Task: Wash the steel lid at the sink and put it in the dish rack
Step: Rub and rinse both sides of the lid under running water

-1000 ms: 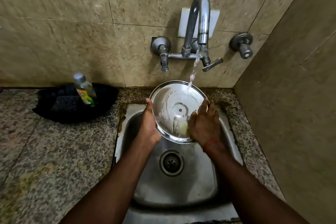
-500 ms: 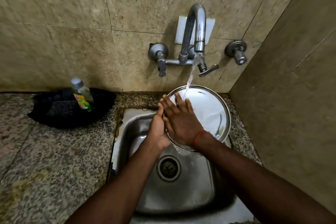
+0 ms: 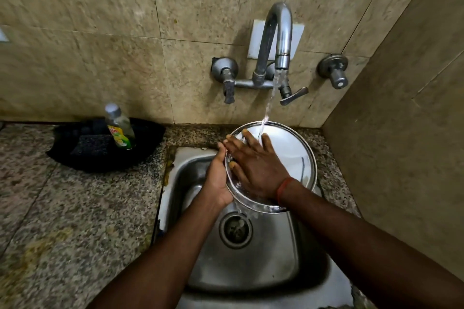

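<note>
The round steel lid [image 3: 291, 155] is tilted over the back of the steel sink [image 3: 251, 266], under the running tap [image 3: 278, 37]. Water falls onto the lid's upper edge and runs off its lower rim. My left hand [image 3: 218, 178] grips the lid's left rim from the side. My right hand [image 3: 253, 165] lies flat on the lid's face, fingers spread toward the upper left, with a red thread on the wrist. No dish rack is in view.
A dish-soap bottle [image 3: 120, 128] stands in a black bowl [image 3: 100, 155] with a dark scrubber on the granite counter [image 3: 62, 208] left of the sink. The sink drain [image 3: 235, 229] lies below the lid. A tiled wall closes the right side.
The lid was turned from its hollow side to its smooth side and shifted right. My right hand moved from the lower right rim across the face to the upper left.
</note>
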